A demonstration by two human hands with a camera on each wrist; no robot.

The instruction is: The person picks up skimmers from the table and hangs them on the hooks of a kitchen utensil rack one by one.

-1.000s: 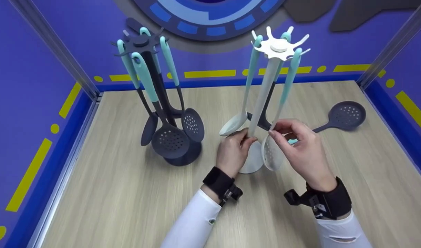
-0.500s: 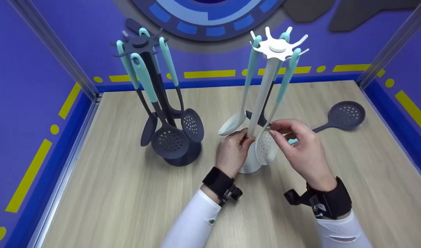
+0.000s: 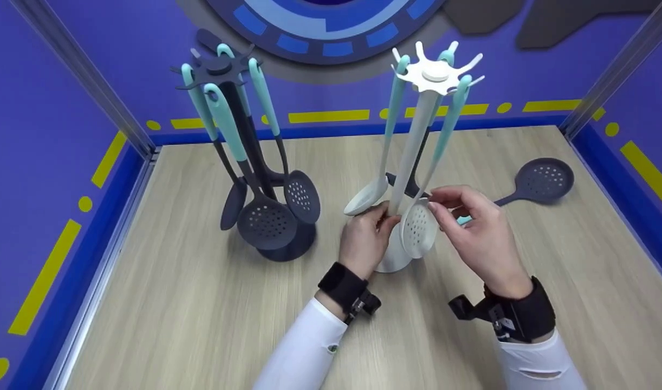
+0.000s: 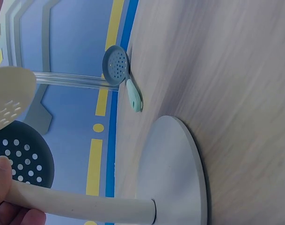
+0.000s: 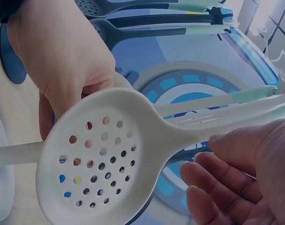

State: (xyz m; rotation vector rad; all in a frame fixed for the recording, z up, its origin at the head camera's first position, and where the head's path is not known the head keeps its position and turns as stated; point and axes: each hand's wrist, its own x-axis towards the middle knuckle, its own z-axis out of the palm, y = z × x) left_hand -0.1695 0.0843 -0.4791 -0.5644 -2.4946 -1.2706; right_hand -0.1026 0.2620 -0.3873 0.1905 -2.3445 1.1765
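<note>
My left hand point(image 3: 363, 238) grips the lower pole of a white utensil stand point(image 3: 412, 157), just above its round base point(image 4: 172, 164). From the stand's top ring hangs a white skimmer point(image 3: 419, 230) with a mint handle. Beside the skimmer's neck is my right hand point(image 3: 474, 238); in the right wrist view its thumb lies at the neck and its fingers are bent loosely, apart from the thumb. A white spoon point(image 3: 366, 196) hangs on the stand's left side. Behind the pole hangs a dark skimmer point(image 4: 27, 152), mostly hidden in the head view.
Left of the hands stands a dark utensil stand point(image 3: 290, 246) hung with several mint-handled utensils, a dark skimmer point(image 3: 267, 222) foremost. Another dark skimmer point(image 3: 545, 181) lies on the table at right, its handle partly behind my right hand. Blue panels point(image 3: 331, 95) enclose the table.
The white skimmer has swung left toward the pole and turned its face more to the front. My right hand has drawn slightly right, off its neck. My left hand stays on the pole.
</note>
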